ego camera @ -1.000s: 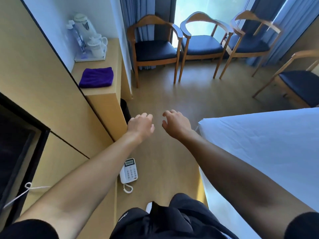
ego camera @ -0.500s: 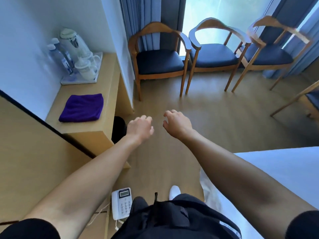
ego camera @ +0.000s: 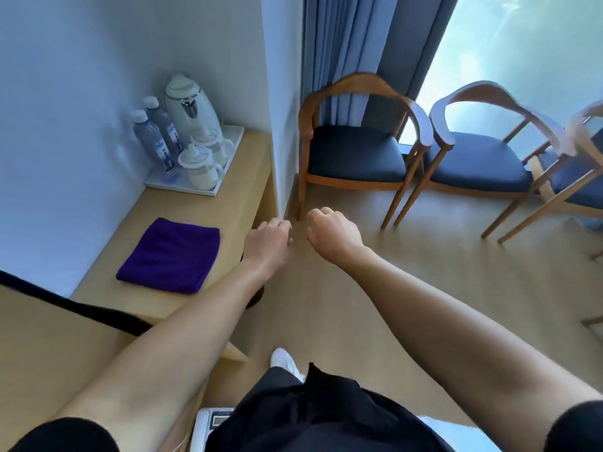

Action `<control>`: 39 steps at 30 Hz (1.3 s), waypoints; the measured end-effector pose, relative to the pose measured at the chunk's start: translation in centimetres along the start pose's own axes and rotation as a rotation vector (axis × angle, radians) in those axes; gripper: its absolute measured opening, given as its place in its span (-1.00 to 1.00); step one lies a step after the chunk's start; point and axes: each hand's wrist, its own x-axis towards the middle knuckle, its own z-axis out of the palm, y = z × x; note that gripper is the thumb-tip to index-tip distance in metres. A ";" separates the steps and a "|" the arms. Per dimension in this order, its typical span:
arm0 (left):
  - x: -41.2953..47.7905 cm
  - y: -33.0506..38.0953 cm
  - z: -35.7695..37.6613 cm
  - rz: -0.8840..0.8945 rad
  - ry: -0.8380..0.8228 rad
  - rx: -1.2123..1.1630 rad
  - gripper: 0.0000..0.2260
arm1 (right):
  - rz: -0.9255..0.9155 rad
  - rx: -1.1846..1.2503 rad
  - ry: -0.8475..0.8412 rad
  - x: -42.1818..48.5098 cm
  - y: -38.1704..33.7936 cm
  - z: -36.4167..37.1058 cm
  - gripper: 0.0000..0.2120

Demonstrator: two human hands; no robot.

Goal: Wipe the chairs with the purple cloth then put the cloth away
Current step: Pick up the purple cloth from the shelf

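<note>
- Head view, edges and room: a pale wooden surface (ego camera: 235, 197) runs along the left wall, and its far end meets a projecting wall corner (ego camera: 277, 141). To the right of that corner lies open wooden floor (ego camera: 408, 265).
- Three chairs stand side by side before the curtain (ego camera: 342, 44) and window. The nearest chair (ego camera: 355, 154) is just beyond the wall corner, a second chair (ego camera: 473, 164) is beside it, and a third chair (ego camera: 584, 181) is cut by the right edge.
- The purple cloth (ego camera: 169, 256) lies folded flat on the surface, near its front end. It is apart from a white tray (ego camera: 195, 189) holding a kettle (ego camera: 192, 109), two bottles (ego camera: 153, 138) and lidded cups (ego camera: 199, 169).
- The left hand (ego camera: 267, 238) hovers past the aisle-side edge of the surface, its fingers (ego camera: 280, 223) loosely curled and holding nothing. The cloth lies to its left, near but not touched.
- The right hand (ego camera: 332, 234) is held over the floor just beside the left, its fingers (ego camera: 318, 215) likewise loosely curled and empty, farther from the cloth.
</note>
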 end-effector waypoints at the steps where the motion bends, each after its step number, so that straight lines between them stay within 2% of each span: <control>1: 0.9 -0.8 -0.2 -0.011 0.018 -0.001 -0.74 | -0.029 0.009 0.008 1.4 -0.6 0.1 -0.79; 7: 4.6 -8.7 -2.3 -0.200 0.066 -0.004 -0.70 | -0.271 0.088 -0.059 10.9 -7.3 1.5 -0.70; 13: 1.5 -16.9 -1.6 -0.559 0.079 -0.045 -0.67 | -0.552 0.078 -0.241 16.0 -15.4 5.7 -0.69; 16: -0.8 -18.8 -0.5 -0.725 0.056 -0.053 -0.66 | -0.710 0.050 -0.329 17.2 -18.7 7.4 -0.69; 21: -2.0 -19.8 0.4 -0.990 0.068 -0.094 -0.59 | -0.925 -0.014 -0.362 18.6 -21.9 9.9 -0.66; 23: -1.9 -19.8 0.6 -1.063 -0.008 -0.107 -0.43 | -0.980 -0.033 -0.375 19.2 -22.5 10.4 -0.65; 25: -1.5 -19.8 1.1 -1.128 -0.162 -0.198 -0.21 | -1.021 -0.040 -0.398 19.8 -22.7 10.7 -0.64; 27: -1.1 -19.8 2.2 -1.171 -0.282 -0.274 -0.14 | -1.053 -0.038 -0.426 20.4 -22.8 10.8 -0.64; 29: -0.6 -19.8 2.9 -1.194 -0.270 -0.249 -0.28 | -1.074 -0.036 -0.442 21.1 -22.8 11.0 -0.65; 32: -0.2 -19.9 3.3 -1.190 -0.125 -0.159 -0.62 | -1.091 -0.042 -0.459 21.8 -22.7 11.1 -0.65; 34: 0.0 -19.6 3.2 -1.178 -0.047 -0.123 -0.72 | -1.091 -0.041 -0.467 22.0 -22.5 11.0 -0.65; 37: -0.2 -19.5 2.4 -1.169 0.117 -0.209 -0.88 | -1.066 0.004 -0.469 22.1 -22.3 10.8 -0.65; 39: -0.4 -19.7 1.1 -1.120 0.259 -0.283 -0.89 | -1.062 0.045 -0.457 22.1 -22.1 10.5 -0.63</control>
